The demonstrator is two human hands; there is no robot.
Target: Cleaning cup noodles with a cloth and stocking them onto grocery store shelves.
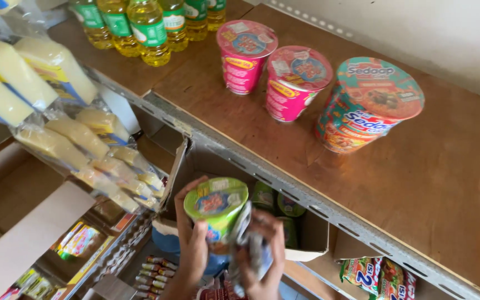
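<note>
Left hand (193, 244) has its fingers wrapped round a green noodle cup (216, 208) just below the wooden shelf (418, 189); right hand (265, 255) clutches what looks like crumpled plastic wrap (245, 239).

Shelf (434, 183): bore three noodle cups (295, 83), oil bottles (148, 28) behind-left.
Box (306, 233): stood below the shelf edge, cups inside.
Hanging packets (56, 111): left of the box.

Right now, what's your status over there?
Left hand gripping green noodle cup. Right hand clutching crumpled wrapper. Both above open carton, below shelf edge.
</note>
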